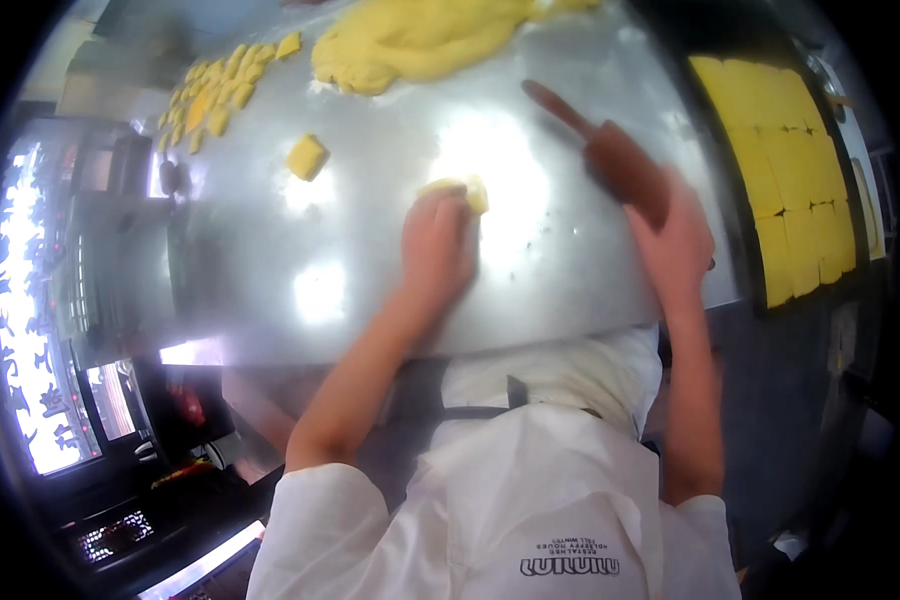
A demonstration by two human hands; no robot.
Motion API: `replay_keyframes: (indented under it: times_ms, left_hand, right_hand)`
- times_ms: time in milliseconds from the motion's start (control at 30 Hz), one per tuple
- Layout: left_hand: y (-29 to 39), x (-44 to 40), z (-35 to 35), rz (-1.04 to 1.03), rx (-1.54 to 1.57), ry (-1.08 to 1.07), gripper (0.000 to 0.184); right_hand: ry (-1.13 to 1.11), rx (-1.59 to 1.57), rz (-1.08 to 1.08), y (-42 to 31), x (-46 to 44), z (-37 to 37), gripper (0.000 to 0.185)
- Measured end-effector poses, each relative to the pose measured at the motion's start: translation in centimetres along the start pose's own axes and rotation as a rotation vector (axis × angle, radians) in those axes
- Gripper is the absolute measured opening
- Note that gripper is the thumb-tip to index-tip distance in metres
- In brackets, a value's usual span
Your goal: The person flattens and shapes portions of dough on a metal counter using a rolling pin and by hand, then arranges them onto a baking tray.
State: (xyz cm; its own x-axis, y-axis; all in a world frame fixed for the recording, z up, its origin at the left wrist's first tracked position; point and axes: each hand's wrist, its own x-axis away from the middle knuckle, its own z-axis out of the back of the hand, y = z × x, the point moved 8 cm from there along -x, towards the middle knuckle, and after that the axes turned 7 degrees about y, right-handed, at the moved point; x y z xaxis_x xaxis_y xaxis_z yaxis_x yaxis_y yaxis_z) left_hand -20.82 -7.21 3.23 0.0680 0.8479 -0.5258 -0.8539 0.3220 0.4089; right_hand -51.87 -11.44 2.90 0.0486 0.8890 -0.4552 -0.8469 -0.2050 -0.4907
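My left hand (pixel 438 240) is over the middle of the metal table, its fingers closed on a small piece of yellow dough (pixel 476 194). My right hand (pixel 676 240) grips a brown wooden rolling pin (pixel 622 168) near the table's right edge. The pin slants up and to the left, its far handle pointing away from me. A single cut dough piece (pixel 307 157) lies on the metal to the left of my left hand. Fingertips of the left hand are partly hidden behind its knuckles.
A large yellow dough mass (pixel 410 45) lies at the table's far side. Several small dough pieces (pixel 220 90) are spread at the far left. On the right, a dark tray (pixel 757 270) bears flat yellow dough squares (pixel 785 150). The steel table (pixel 370 330) ends close to my waist.
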Motion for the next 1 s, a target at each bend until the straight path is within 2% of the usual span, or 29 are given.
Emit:
replay_keyframes:
  times_ms: [100,200,233,333,433,633,733,833,933,1000]
  left_hand:
    - [2.7,3.2,0.9,0.033,0.064,-0.137,0.037]
    - [1.8,5.1,1.8,0.328,0.279,-0.038,0.042]
    - [1.1,4.8,2.1,0.521,0.338,-0.06,0.057]
    - [4.0,0.1,3.4,0.391,0.14,0.102,0.07]
    - [3.3,0.9,-2.0,0.334,-0.273,-0.04,0.075]
    - [2.8,1.4,-3.4,0.296,-0.319,-0.102,0.066]
    - [3.3,1.4,-3.1,0.268,-0.339,-0.116,0.068]
    - [3.3,1.6,-1.3,0.316,-0.209,-0.076,0.065]
    - [-0.6,4.1,2.8,0.634,0.1,0.065,0.06]
    - [-3.9,6.8,3.9,0.926,0.239,-0.008,0.056]
  right_hand:
    - [-0.001,0.015,0.001,-0.1,-0.1,-0.2,0.077]
    - [0.003,0.029,0.004,-0.2,-0.1,-0.2,0.077]
    - [-0.003,0.029,-0.007,-0.2,-0.2,-0.3,0.076]
    - [-0.023,0.055,-0.026,0.1,0.0,-0.5,0.076]
    - [-0.027,0.065,-0.014,0.0,-0.2,-0.6,0.075]
    - [-0.036,0.062,-0.032,0.1,0.0,-0.9,0.076]
    - [-0.031,0.077,-0.031,0.0,0.0,-0.8,0.077]
    - [-0.031,0.086,-0.023,0.1,-0.1,-0.8,0.077]
    - [-0.047,0.084,-0.054,0.0,0.0,-0.8,0.078]
    - [-0.057,0.081,-0.07,-0.1,-0.1,-0.8,0.077]
